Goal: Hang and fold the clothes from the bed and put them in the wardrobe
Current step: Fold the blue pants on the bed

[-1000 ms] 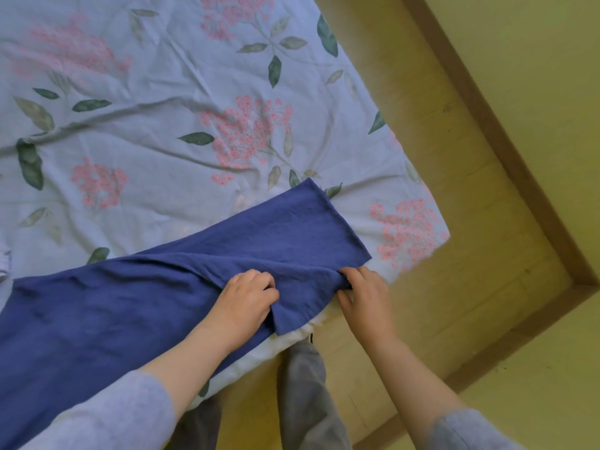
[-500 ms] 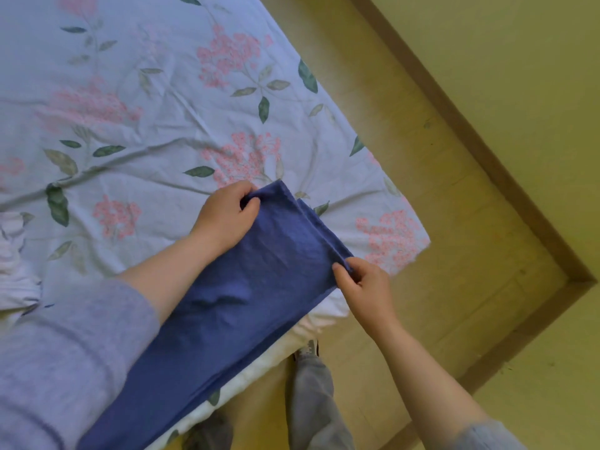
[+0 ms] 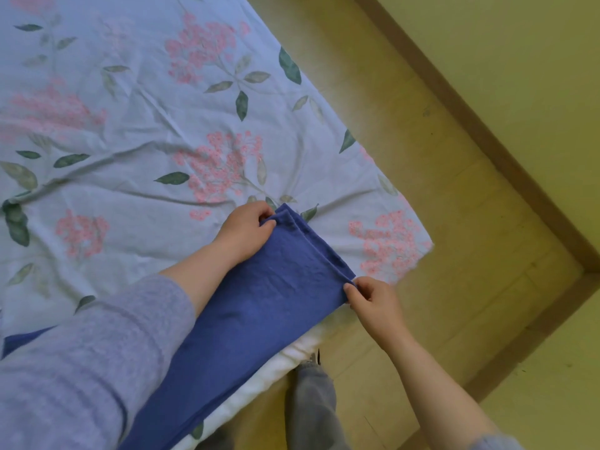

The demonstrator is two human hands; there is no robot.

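Note:
A dark blue garment [image 3: 259, 306] lies folded lengthwise into a narrow strip along the near corner of the bed [image 3: 130, 131], which has a pale blue floral cover. My left hand [image 3: 245, 232] pinches the far corner of the strip's end. My right hand [image 3: 373, 303] pinches the near corner of the same end, by the bed's edge. The doubled edges of the cloth show between the two hands. The strip's other end runs under my left sleeve and out of view.
Yellowish wooden floor [image 3: 438, 222] lies right of the bed, bordered by a brown skirting board [image 3: 487, 151] and a wall. My grey-trousered leg [image 3: 311, 407] stands against the white mattress edge [image 3: 292, 355]. No wardrobe is in view.
My left hand carried the cloth's near edge over to the far side, folding the wide garment into a narrow strip. My right hand kept its grip on the corner.

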